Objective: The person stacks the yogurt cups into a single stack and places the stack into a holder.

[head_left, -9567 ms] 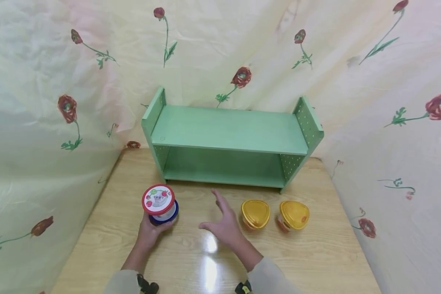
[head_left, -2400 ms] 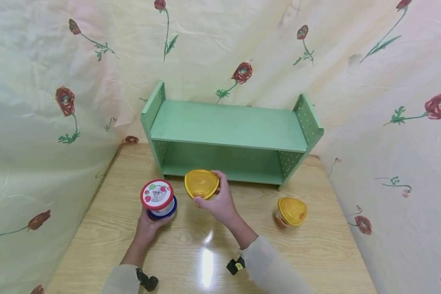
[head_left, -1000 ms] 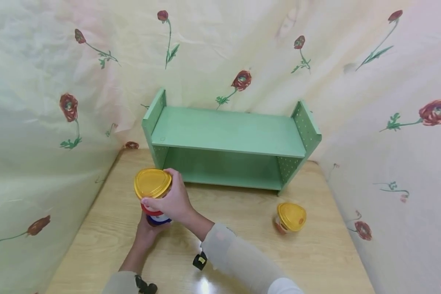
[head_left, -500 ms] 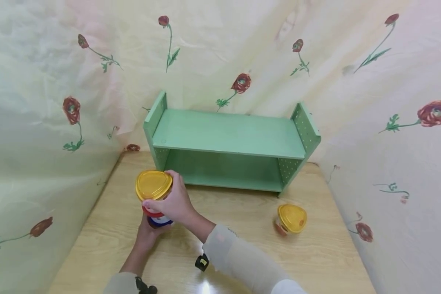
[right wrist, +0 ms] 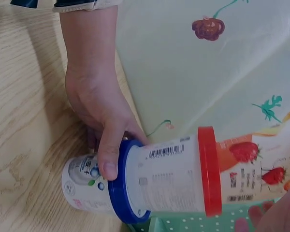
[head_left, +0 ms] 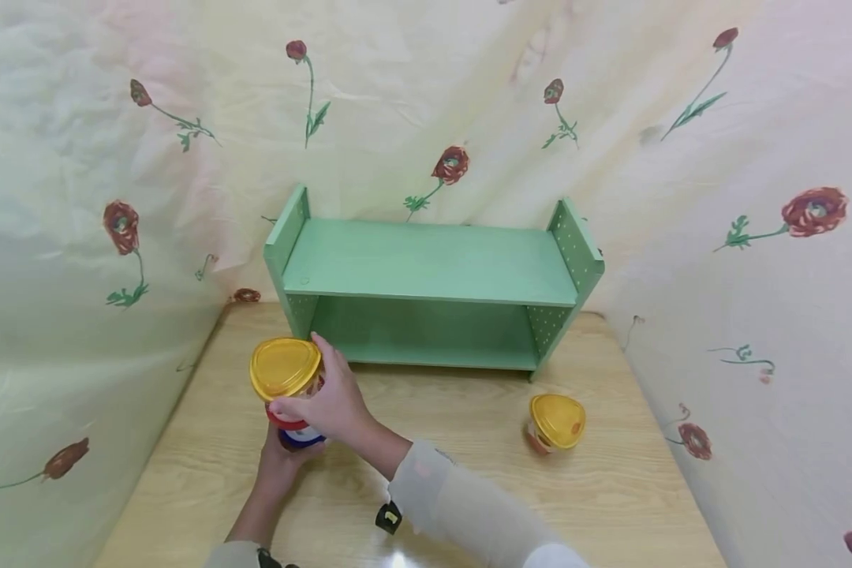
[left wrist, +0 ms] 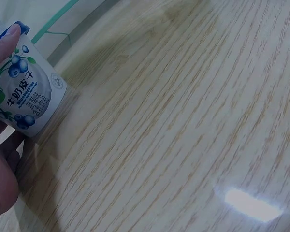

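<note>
My left hand [head_left: 278, 465] grips the bottom cup of a stack, a white yogurt cup [left wrist: 26, 89] with blueberries printed on it and a blue lid [right wrist: 122, 181]. On that lid sits a second white cup [right wrist: 166, 179] with a red lid [right wrist: 209, 171]. A third cup, with a yellow rounded-triangle lid [head_left: 285, 369] and strawberries printed on its side [right wrist: 241, 169], stands on the red lid. My right hand [head_left: 337, 406] holds this top cup, thumb in front and fingers behind. In the right wrist view the top cup is partly cut off.
Another yellow-lidded cup [head_left: 557, 422] stands on the right of the wooden table [head_left: 483, 481]. Behind is a green two-tier shelf [head_left: 426, 260] with raised side panels. Flower-patterned cloth [head_left: 369, 118] hangs at the back and both sides.
My right hand was open, then picked up one yellow-lidded cup from the right and brought it left onto the red lid. Over the last second both hands stay there; the head view shifts slightly.
</note>
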The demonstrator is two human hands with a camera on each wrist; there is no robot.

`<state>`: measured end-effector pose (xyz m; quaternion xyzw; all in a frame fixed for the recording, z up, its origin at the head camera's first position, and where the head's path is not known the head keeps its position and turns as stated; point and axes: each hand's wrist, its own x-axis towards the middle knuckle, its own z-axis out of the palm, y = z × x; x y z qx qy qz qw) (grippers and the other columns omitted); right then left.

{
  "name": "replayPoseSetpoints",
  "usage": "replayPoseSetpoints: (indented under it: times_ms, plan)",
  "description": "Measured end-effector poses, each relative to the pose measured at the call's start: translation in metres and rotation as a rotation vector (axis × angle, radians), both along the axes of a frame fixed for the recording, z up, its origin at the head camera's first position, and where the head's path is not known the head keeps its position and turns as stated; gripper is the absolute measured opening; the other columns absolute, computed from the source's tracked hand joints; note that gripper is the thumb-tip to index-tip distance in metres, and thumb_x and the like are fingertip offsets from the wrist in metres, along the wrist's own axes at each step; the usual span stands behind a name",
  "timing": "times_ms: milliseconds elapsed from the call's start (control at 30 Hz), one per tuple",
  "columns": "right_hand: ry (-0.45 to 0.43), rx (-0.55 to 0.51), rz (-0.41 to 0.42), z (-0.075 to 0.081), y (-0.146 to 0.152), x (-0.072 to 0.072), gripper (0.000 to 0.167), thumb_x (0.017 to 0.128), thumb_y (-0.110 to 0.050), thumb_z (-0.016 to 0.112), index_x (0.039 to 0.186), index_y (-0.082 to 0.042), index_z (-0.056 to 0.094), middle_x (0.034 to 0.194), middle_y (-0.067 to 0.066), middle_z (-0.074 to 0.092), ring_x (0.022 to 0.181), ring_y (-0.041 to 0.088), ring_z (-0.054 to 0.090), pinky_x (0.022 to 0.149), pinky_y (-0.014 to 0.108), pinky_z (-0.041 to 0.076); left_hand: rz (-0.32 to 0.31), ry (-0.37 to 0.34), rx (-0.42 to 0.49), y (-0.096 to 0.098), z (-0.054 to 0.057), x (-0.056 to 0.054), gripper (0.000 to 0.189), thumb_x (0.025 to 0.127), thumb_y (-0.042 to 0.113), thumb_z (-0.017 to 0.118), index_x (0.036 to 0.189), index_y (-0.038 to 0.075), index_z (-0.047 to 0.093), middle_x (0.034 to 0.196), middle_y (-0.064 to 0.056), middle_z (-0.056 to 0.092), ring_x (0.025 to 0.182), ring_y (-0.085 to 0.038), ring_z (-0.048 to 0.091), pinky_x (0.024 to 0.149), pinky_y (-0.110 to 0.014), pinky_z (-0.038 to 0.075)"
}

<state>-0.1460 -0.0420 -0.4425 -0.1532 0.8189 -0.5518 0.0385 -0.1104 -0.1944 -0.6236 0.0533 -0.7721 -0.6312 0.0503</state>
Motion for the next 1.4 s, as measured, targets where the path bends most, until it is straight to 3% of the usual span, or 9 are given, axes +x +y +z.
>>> replayPoseSetpoints:
  times_ms: [133,233,400,567,700,867,1067,1400]
  plan:
    - [0.03,-0.043,0.007,0.003,0.013,0.002,0.113,0.071,-0.044,0.092,0.159,-0.042,0.02,0.158,-0.008,0.031,0.143,0.021,0.034,0.11,0.055,0.04,0.014,-0.002,-0.002,-0.002,0.003,0.003,0.099,0.079,0.016,0.088,0.155,0.014,0.025,0.145,-0.014,0.047,0.134,-0.029,0.043,0.115,-0.049,0.031]
    - [0.071,-0.102,0.012,0.004,0.03,0.004,0.11,0.072,-0.035,0.093,0.157,-0.042,0.024,0.159,-0.011,0.028,0.145,0.021,0.032,0.112,0.056,0.037,0.032,-0.007,0.009,-0.004,0.006,0.006,0.099,0.078,0.014,0.088,0.154,0.013,0.025,0.147,-0.014,0.045,0.138,-0.032,0.039,0.117,-0.055,0.027]
    - [0.21,-0.107,0.007,-0.005,0.077,0.006,0.111,0.068,-0.023,0.093,0.158,-0.031,0.029,0.163,-0.013,0.021,0.148,0.024,0.027,0.113,0.059,0.033,0.034,-0.019,0.016,-0.008,0.008,0.008,0.1,0.076,0.013,0.089,0.154,0.011,0.025,0.151,-0.018,0.041,0.143,-0.037,0.033,0.12,-0.058,0.022]
    - [0.282,-0.042,-0.084,-0.02,0.14,0.008,0.105,0.067,-0.017,0.092,0.156,-0.018,0.037,0.166,-0.011,0.017,0.152,0.028,0.016,0.114,0.065,0.024,0.029,-0.042,0.014,-0.01,0.006,0.008,0.104,0.076,0.014,0.09,0.155,0.011,0.023,0.153,-0.019,0.039,0.144,-0.04,0.031,0.119,-0.06,0.021]
    - [0.267,-0.01,-0.205,-0.029,0.188,0.01,0.099,0.068,-0.014,0.09,0.154,-0.013,0.04,0.166,-0.009,0.018,0.154,0.026,0.009,0.117,0.065,0.017,0.028,-0.05,0.006,-0.012,0.005,0.009,0.104,0.076,0.014,0.09,0.156,0.01,0.023,0.153,-0.02,0.038,0.143,-0.042,0.031,0.118,-0.062,0.022]
    - [0.252,0.004,-0.311,-0.037,0.235,0.011,0.094,0.067,-0.011,0.091,0.15,-0.008,0.045,0.165,-0.002,0.024,0.154,0.026,0.01,0.117,0.066,0.019,0.032,-0.073,0.0,-0.014,0.005,0.01,0.107,0.076,0.017,0.09,0.157,0.012,0.021,0.154,-0.018,0.037,0.144,-0.041,0.03,0.118,-0.063,0.022]
    - [0.258,0.061,-0.345,-0.04,0.276,0.014,0.087,0.07,-0.007,0.089,0.147,-0.004,0.048,0.164,0.008,0.026,0.153,0.034,0.01,0.116,0.069,0.018,0.015,-0.055,0.022,-0.012,0.005,0.005,0.105,0.077,0.016,0.089,0.157,0.015,0.022,0.154,-0.016,0.038,0.145,-0.039,0.03,0.119,-0.062,0.022]
    - [0.102,0.116,-0.399,-0.058,0.343,0.025,0.08,0.076,-0.008,0.088,0.147,-0.006,0.049,0.165,0.017,0.021,0.152,0.042,0.006,0.113,0.075,0.01,0.011,-0.028,0.05,0.0,-0.004,0.002,0.102,0.075,0.01,0.089,0.154,0.011,0.026,0.151,-0.016,0.041,0.141,-0.037,0.035,0.118,-0.06,0.024]
